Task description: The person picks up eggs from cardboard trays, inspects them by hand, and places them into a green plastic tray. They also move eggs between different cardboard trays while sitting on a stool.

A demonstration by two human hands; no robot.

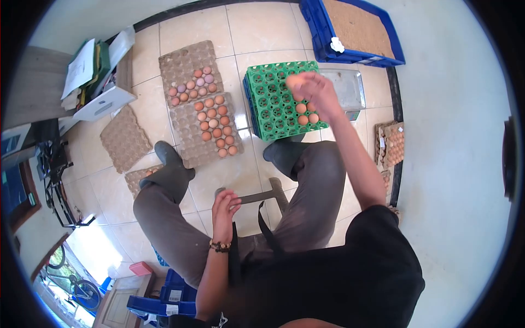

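Note:
My right hand (pixel 317 95) is closed on a brown egg (pixel 294 82), held over the right part of a green plastic egg tray (pixel 270 112). Several brown eggs (pixel 302 119) sit in the tray's cups below that hand. My left hand (pixel 223 210) is raised above my lap with its fingers loosely bent and a little apart; no object shows in it. To the left of the green tray lie two grey cardboard egg trays, the near one (pixel 186 136) and the far one (pixel 178 60), both partly filled with eggs.
Another cardboard tray (pixel 126 139) lies at the left. A blue crate (pixel 322 35) of brown grainy material stands at the back right, near a metal box (pixel 350 87). Filled egg trays (pixel 392 143) line the right wall. A box of papers (pixel 104 98) stands at the left.

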